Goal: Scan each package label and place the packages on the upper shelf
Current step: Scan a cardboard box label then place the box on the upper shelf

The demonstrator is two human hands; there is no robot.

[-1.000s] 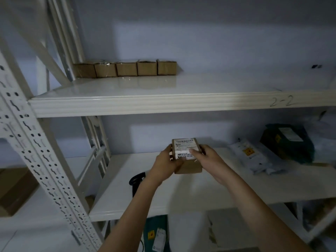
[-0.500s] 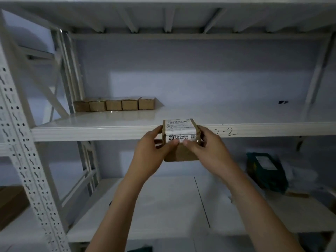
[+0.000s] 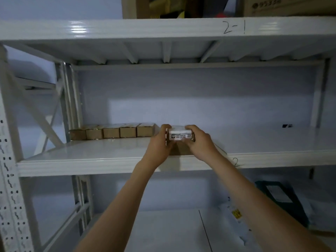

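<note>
From the head view, I had both hands up on the small brown cardboard package with the white printed label (image 3: 180, 136). The left hand (image 3: 160, 142) gripped its left side, fingers curled round the top corner; the right hand (image 3: 199, 141) gripped the right side, fingers curled over the top edge. The package sat at the front part of the white metal upper shelf (image 3: 109, 151), label facing me; whether its base was fully down on the board I could not tell, since my hands covered the bottom edge. It was just right of the row of five small brown cardboard boxes (image 3: 112, 132) lined along the back-left, with a gap between.

To do this well, I judged the thing was to slide it back and leftward until it met the end of that row, keeping it square and the label outward, then let go with both hands at once so it did not twist.

Both forearms reached up and forward, nearly straight, wrists converging on the package from below.
</note>
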